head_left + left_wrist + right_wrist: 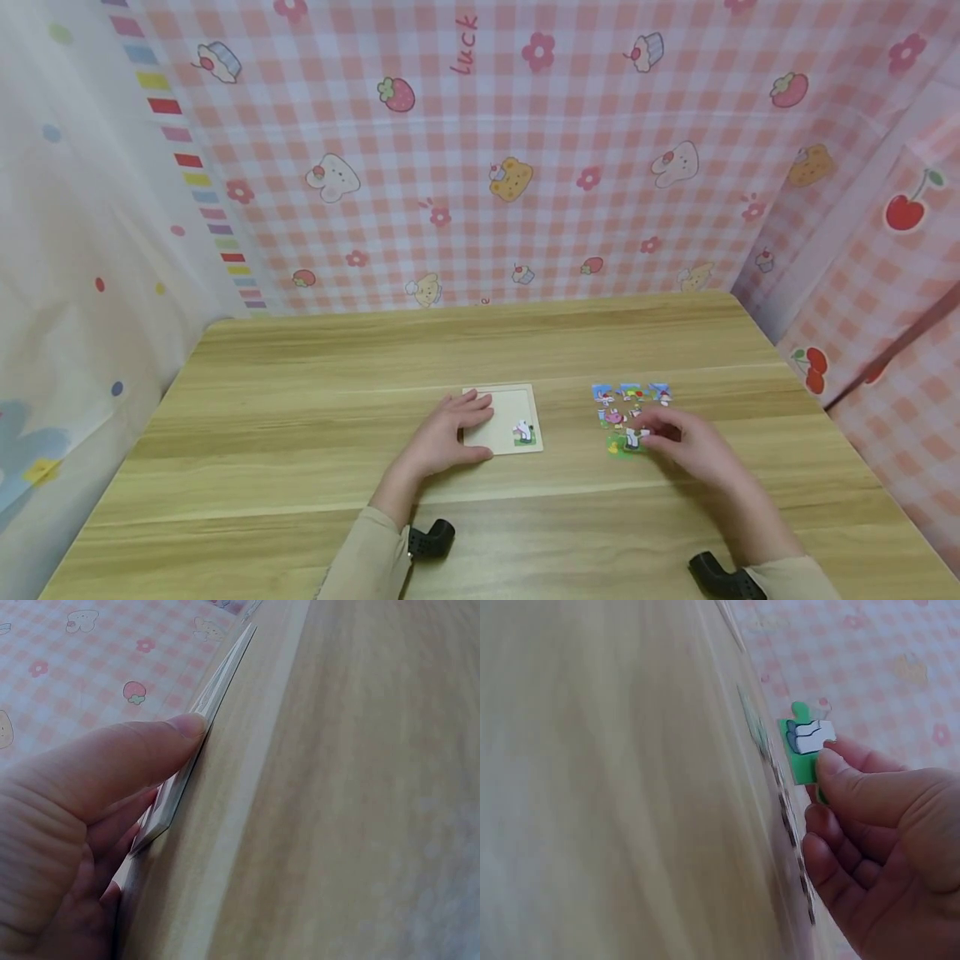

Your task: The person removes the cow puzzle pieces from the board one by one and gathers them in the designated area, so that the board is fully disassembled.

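My left hand (447,435) holds the left side of a shallow, pale wooden puzzle tray (504,405), fingers over its left part. The thumb (161,742) lies against the near edge. One puzzle piece with a white-and-green picture (523,432) sits in the tray's near right corner. To the right, my right hand (686,442) pinches a green puzzle piece with a white figure (808,741) between thumb and forefinger, raised above the table. Several loose pieces (613,417) lie in rows just left of that hand, which partly covers them.
The wood-grained table (315,417) extends around the tray and loose pieces. Behind it hangs a pink checked curtain (465,183), with more cloth at both sides. A black camera mount sits on each wrist, the left (432,540) and the right (722,577).
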Tool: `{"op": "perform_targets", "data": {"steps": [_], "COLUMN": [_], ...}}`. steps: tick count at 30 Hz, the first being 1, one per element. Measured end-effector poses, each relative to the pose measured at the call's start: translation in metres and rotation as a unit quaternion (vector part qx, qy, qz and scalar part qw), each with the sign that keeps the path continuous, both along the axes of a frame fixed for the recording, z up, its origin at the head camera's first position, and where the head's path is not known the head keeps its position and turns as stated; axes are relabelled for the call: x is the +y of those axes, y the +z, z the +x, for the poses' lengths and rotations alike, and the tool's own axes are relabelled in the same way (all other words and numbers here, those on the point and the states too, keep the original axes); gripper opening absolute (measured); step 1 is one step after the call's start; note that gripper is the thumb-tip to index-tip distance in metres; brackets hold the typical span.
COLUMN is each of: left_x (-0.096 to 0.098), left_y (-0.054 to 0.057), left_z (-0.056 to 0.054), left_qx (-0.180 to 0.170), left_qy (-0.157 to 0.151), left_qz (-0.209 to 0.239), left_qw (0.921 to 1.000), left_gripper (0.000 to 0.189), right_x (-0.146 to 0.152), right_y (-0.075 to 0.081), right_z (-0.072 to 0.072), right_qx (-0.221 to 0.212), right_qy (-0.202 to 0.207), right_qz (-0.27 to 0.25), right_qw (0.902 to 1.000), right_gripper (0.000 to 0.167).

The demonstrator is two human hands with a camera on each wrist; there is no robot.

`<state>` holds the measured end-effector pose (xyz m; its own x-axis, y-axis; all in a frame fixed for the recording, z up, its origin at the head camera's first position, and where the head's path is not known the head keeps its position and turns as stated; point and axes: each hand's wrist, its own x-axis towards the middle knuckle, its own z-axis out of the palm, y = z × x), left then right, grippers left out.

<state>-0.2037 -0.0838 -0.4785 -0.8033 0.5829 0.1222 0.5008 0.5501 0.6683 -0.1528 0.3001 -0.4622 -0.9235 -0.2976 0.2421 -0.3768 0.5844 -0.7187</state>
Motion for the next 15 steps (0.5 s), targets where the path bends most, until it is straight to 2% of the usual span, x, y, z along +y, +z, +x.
{"op": "perform_targets", "data": {"steps": [9, 15], "left_x": [-0.001, 0.000], "left_y": [0.000, 0.001], "left_z": [0.001, 0.001], "left_qx": [-0.004, -0.002], "left_qy": [0.005, 0.001], "left_qz": [0.002, 0.005], "left_qw": [1.0000, 1.0000], "left_gripper": [0.062, 0.062], "right_x": [0.014, 0.014], "right_y": [-0.003, -0.002], "right_z": [0.003, 0.003], "right_qx": [0.027, 0.000], "right_qy": [-0.003, -0.017], "right_qz": [0.055, 0.075], "right_qw": [0.9981, 0.9970], "right_gripper": [0.023, 0.023]}}
